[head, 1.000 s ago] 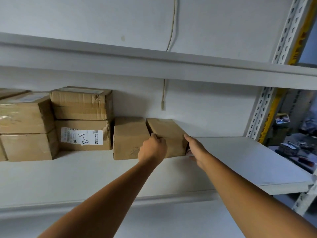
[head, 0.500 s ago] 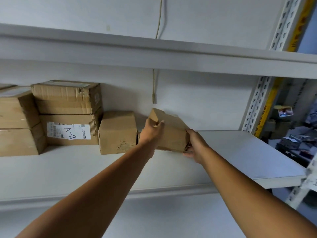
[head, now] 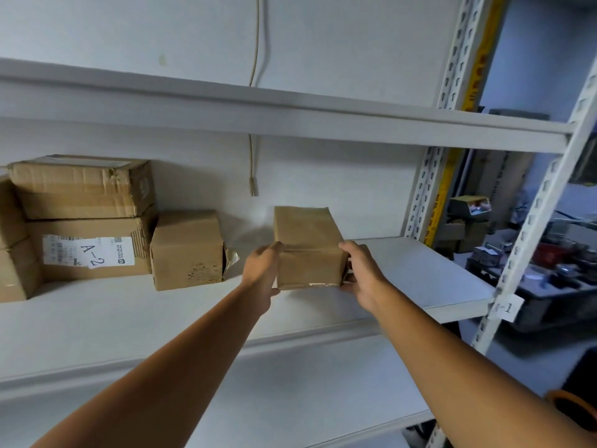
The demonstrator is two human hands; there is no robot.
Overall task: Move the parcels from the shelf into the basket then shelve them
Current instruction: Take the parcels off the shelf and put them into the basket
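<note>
Both bare forearms reach up from the bottom of the view to a small brown cardboard parcel point(head: 308, 250) with a creased top and a strip of clear tape along its lower front edge. The left hand point(head: 261, 273) grips its left side, thumb over the top edge; the right hand point(head: 363, 274) grips its right side, fingers wrapped behind. The parcel sits level at the front part of the white metal shelf board point(head: 420, 273); whether its base touches the board cannot be told.

Half a second ago the parcel was tilted, one corner raised, close to its neighbour; now it is level, squared to the camera, and well apart from that neighbour.

Further back on the same board stands a second plain brown carton point(head: 187, 250) with a torn flap on its right side. Left of it, touching, is a wide carton with a white label reading "A-2" point(head: 89, 253), carrying a crumpled taped carton point(head: 80, 185) on top. Another stacked pair of cartons point(head: 13, 247) is cut by the left edge. An orange rim point(head: 571, 405) shows at the lower right corner; what it holds is hidden.
</note>
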